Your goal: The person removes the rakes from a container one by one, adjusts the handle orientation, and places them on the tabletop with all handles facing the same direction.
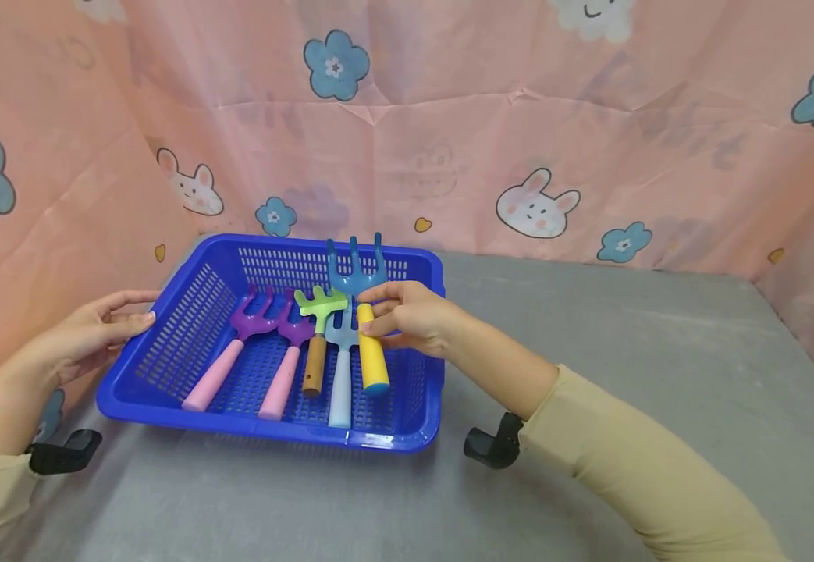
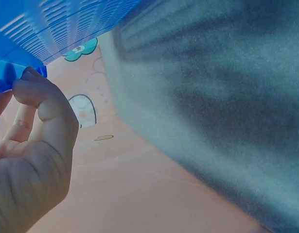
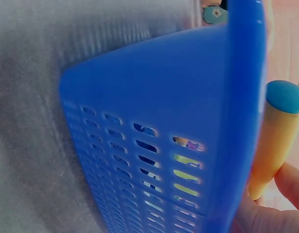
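Note:
A blue plastic basket [image 1: 224, 421] holds several toy garden tools. My left hand [image 1: 94, 332] pinches its left rim between thumb and fingers, also visible in the left wrist view. My right hand [image 1: 417, 318] grips the yellow handle [image 1: 373, 359] of a hand fork over the basket's right side. Blue tines [image 1: 356, 279] point toward the back rim; fingers hide where they meet the handle. The handle's blue end cap [image 3: 286, 96] shows beyond the rim in the right wrist view. Beside it lie a light-blue fork [image 1: 341, 386] and a green rake [image 1: 315, 359] with a brown handle.
Two purple forks with pink handles, one left [image 1: 215, 375] and one nearer the middle [image 1: 282, 382], lie in the basket. A grey tabletop [image 1: 589, 375] is under it. Pink printed cloth [image 1: 449, 125] hangs behind and at both sides.

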`<state>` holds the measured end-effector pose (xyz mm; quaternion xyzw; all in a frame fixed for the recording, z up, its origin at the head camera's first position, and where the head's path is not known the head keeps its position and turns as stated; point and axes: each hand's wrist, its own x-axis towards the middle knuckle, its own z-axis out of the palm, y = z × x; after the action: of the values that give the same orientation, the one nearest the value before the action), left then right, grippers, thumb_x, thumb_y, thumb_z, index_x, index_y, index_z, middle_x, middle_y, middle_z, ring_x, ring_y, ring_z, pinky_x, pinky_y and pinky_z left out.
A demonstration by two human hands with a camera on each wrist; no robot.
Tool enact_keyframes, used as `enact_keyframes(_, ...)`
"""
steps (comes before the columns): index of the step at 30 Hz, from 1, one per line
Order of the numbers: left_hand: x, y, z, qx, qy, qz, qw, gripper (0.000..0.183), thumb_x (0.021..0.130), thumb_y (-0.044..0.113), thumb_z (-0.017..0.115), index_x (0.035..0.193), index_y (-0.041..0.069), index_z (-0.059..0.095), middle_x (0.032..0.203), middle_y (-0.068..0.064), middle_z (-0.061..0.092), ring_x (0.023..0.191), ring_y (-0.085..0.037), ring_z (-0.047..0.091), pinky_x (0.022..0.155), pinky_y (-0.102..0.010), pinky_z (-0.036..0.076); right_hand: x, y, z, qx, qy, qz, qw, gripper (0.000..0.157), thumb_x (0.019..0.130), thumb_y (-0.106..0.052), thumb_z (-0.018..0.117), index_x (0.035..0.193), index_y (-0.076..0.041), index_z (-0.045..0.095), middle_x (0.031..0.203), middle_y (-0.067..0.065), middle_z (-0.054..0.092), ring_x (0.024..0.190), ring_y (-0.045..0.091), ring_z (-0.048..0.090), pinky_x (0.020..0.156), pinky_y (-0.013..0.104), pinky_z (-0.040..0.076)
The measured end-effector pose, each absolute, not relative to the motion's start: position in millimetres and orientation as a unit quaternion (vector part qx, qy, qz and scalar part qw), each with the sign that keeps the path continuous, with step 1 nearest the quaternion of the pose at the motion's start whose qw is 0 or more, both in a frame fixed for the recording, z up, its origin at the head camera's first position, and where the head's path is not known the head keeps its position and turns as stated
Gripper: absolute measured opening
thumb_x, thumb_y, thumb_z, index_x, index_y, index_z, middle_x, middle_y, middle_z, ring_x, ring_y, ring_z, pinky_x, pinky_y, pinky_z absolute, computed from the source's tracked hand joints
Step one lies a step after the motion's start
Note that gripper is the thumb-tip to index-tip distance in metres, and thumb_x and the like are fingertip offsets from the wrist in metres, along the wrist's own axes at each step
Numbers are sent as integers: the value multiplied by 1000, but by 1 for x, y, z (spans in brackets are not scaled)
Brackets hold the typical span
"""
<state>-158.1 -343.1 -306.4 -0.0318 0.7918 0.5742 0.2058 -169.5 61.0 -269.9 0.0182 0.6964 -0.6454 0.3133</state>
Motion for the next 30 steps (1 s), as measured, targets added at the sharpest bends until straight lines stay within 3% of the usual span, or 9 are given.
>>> enact_keyframes(30, -162, -347, -313, -39, 801, 565, 194, 21, 97, 24, 51, 111, 38, 44, 91, 17, 65, 84, -6, 65, 71, -27, 55, -178, 98, -249, 15, 698, -664, 268, 49, 88, 9, 54, 135, 1, 41, 122, 19, 50, 102, 26, 54, 94, 42, 46)
